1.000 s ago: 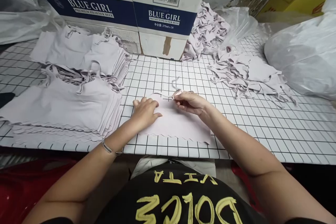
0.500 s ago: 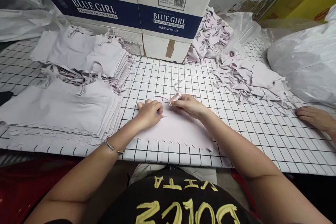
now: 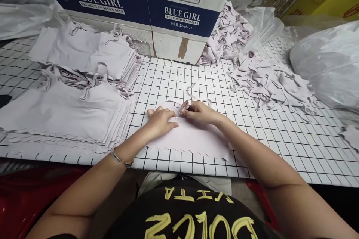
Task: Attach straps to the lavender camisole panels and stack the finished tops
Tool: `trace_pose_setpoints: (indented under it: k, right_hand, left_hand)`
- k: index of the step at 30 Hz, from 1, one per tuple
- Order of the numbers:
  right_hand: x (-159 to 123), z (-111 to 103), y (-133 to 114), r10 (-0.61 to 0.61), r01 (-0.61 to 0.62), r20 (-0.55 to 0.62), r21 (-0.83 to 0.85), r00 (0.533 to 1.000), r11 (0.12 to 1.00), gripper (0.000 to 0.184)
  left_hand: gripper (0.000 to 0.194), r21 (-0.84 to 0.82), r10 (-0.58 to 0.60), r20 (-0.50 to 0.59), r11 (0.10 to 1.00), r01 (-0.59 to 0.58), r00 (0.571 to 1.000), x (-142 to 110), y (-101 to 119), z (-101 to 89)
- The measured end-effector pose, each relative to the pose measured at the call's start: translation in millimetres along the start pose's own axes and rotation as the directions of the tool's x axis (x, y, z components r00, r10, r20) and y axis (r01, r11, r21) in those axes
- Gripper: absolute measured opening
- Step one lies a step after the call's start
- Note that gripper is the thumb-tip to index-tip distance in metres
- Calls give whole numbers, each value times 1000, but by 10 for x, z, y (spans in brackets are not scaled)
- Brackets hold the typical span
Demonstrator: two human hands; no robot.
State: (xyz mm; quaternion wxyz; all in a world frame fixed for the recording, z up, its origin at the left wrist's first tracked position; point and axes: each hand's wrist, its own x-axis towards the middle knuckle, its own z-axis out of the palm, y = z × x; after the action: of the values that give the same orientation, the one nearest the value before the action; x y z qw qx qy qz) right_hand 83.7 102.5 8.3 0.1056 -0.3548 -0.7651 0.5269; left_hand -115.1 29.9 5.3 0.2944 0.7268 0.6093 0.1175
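Note:
A pale pink camisole piece [image 3: 193, 138] with a wavy lower edge lies flat in front of me. My left hand [image 3: 162, 121] rests on its left part, fingers and thumb stretched out and apart, holding nothing. Over the upper edge, my right hand [image 3: 199, 112] is closed in a pinch, fingertips close to those of the left. What it pinches is small and mostly hidden by the fingers. A thin strap [image 3: 192, 91] curls on the table behind my right hand, and another strap stretch arches along the garment's upper left edge.
Two stacks of matching camisoles, a nearer stack [image 3: 64, 112] and a farther stack [image 3: 75, 48], lie at left. A beer carton [image 3: 181, 46] stands behind. Loose pink garments [image 3: 269, 78] are heaped at right, beside a plastic bag [image 3: 325, 67]. The tabletop [image 3: 165, 76] has a grid pattern.
My left thumb has straightened from a curled position. A small light piece at my right fingertips is now mostly hidden. Another person's hand has left the right edge, where a cloth piece now shows.

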Motion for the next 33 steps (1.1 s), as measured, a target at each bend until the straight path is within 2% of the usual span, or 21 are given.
trace_pose_setpoints:
  k: [6, 16, 33]
  right_hand:
    - [-49, 13, -82, -29, 35, 53, -121, 998, 992, 12]
    - [-66, 30, -100, -79, 104, 119, -223, 990, 969, 13]
    - [-36, 48, -162, -71, 114, 146, -314, 987, 943, 12]
  left_hand:
    - [21, -61, -8, -77, 998, 3, 997, -2, 24, 42]
    - [22, -57, 34, -51, 998, -37, 998, -43, 41, 17]
    - [27, -100, 64, -15, 993, -65, 998, -17, 8, 16]
